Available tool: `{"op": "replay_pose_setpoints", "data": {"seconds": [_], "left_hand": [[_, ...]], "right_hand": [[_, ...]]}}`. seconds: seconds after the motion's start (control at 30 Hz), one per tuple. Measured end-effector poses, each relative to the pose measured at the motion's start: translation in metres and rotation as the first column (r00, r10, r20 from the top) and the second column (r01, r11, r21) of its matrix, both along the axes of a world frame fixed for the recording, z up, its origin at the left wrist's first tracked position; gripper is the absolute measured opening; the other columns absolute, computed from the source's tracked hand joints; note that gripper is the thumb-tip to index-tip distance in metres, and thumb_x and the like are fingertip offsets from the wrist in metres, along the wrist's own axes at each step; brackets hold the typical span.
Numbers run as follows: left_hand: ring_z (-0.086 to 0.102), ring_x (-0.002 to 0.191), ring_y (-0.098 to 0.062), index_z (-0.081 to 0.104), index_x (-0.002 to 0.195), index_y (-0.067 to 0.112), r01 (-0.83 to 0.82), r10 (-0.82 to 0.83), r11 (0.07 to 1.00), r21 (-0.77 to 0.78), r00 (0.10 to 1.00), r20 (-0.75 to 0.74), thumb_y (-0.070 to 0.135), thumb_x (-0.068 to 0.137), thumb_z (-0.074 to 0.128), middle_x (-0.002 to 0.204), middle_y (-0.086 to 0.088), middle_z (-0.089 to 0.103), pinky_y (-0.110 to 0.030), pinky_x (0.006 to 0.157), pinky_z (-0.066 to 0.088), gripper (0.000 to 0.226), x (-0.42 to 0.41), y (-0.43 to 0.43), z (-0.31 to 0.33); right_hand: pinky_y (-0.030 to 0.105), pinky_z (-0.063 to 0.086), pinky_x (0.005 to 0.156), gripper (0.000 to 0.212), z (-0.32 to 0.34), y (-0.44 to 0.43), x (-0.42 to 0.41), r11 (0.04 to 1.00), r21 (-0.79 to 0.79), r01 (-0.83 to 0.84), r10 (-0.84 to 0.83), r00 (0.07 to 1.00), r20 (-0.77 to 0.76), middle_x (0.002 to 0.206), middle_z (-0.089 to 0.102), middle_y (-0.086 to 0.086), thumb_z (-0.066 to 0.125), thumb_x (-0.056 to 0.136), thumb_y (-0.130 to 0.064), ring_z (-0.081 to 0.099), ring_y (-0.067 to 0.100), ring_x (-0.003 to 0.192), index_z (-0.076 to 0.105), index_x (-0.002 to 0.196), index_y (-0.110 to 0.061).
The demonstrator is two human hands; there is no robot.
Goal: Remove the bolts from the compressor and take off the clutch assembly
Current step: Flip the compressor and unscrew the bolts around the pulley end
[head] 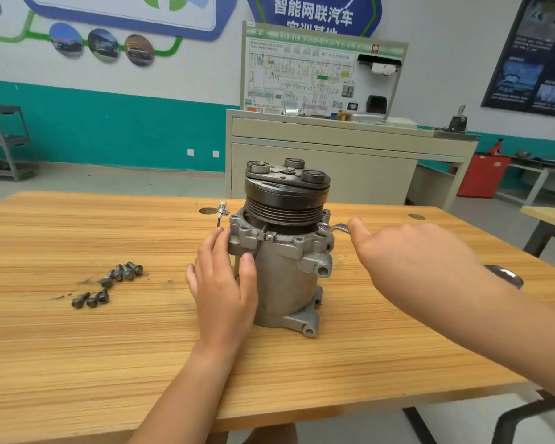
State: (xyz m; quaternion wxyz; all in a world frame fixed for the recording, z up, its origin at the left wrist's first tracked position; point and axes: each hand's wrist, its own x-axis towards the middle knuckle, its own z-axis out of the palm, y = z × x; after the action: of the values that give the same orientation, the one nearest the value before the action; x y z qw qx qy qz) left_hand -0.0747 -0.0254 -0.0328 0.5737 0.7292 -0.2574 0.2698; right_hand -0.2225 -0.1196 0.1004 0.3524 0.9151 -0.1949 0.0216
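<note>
A grey metal compressor [285, 283] stands upright on the wooden table [109, 347]. Its black grooved clutch assembly [287, 190] sits on top. My left hand [223, 283] grips the left side of the compressor body, thumb on the front and fingers round the flange. My right hand [407, 251] holds the handle of a silver wrench [332, 228], whose head sits on a bolt at the right of the flange. Several removed dark bolts [109, 283] lie loose on the table to the left.
A shiny metal object [507, 275] shows behind my right forearm near the table's right edge. Beyond the table stand a beige training bench [334, 149], a red bin [483, 174] and a grey shelf rack [4, 139].
</note>
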Motion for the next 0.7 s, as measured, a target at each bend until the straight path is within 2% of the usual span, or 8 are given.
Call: {"op": "replay_pose_setpoints", "data": {"seconds": [0.13,0.23,0.33,0.47,0.6,0.7], "left_hand": [[0.034,0.129,-0.013,0.047,0.133,0.008,-0.006,0.006,1.000,-0.013,1.000,0.009,0.043,0.086,0.025,0.139,-0.006,0.044,-0.054,0.111,0.019,0.063,0.003,-0.001,-0.003],[0.033,0.129,-0.011,0.047,0.133,0.009,-0.015,0.015,1.000,-0.015,1.000,0.019,0.043,0.087,0.025,0.139,-0.005,0.044,-0.053,0.110,0.019,0.061,0.002,-0.002,-0.003],[0.033,0.128,-0.009,0.047,0.133,0.010,-0.016,0.016,1.000,-0.005,1.000,0.027,0.043,0.086,0.025,0.140,-0.004,0.043,-0.054,0.110,0.019,0.061,0.001,-0.002,-0.004],[0.030,0.125,-0.001,0.045,0.133,0.009,-0.023,0.023,1.000,-0.011,0.999,0.040,0.041,0.087,0.026,0.139,-0.005,0.043,-0.059,0.108,0.021,0.060,0.004,-0.004,-0.005],[0.033,0.126,-0.014,0.042,0.135,0.004,-0.079,0.077,0.997,0.017,0.995,0.066,0.039,0.088,0.027,0.138,-0.011,0.044,-0.063,0.106,0.021,0.060,0.006,-0.010,-0.008],[0.032,0.125,-0.016,0.040,0.136,0.002,-0.109,0.104,0.993,0.046,0.990,0.091,0.039,0.091,0.026,0.138,-0.014,0.043,-0.064,0.103,0.019,0.060,0.008,-0.012,-0.011]], "right_hand": [[0.026,0.021,0.036,0.060,-0.002,-0.004,0.004,0.999,-0.028,-0.018,0.018,0.999,-0.030,0.056,0.030,-0.002,0.038,0.087,0.002,0.027,0.015,0.043,0.014,0.142,-0.005],[0.026,0.025,0.037,0.048,-0.004,-0.009,0.004,0.999,-0.024,-0.032,0.032,0.999,0.000,0.056,0.036,-0.005,0.032,0.093,-0.012,0.033,0.013,0.045,0.019,0.139,-0.011],[0.024,0.027,0.039,0.046,0.000,-0.014,0.002,0.997,-0.048,-0.064,0.064,0.998,0.000,0.059,0.039,-0.007,0.025,0.095,-0.022,0.035,0.012,0.049,0.018,0.140,-0.018],[0.024,0.028,0.040,0.054,0.003,-0.022,0.004,0.996,-0.044,-0.082,0.081,0.996,-0.026,0.061,0.041,-0.006,0.029,0.095,-0.013,0.038,0.012,0.051,0.007,0.144,-0.018],[0.026,0.024,0.040,0.068,0.001,-0.025,0.006,0.996,-0.030,-0.088,0.086,0.994,-0.073,0.060,0.035,-0.004,0.032,0.087,0.000,0.031,0.014,0.048,-0.001,0.145,-0.012],[0.026,0.023,0.039,0.069,-0.002,-0.023,0.007,0.996,-0.059,-0.073,0.068,0.994,-0.083,0.059,0.031,-0.002,0.032,0.085,0.003,0.027,0.016,0.047,0.001,0.145,-0.009]]}}
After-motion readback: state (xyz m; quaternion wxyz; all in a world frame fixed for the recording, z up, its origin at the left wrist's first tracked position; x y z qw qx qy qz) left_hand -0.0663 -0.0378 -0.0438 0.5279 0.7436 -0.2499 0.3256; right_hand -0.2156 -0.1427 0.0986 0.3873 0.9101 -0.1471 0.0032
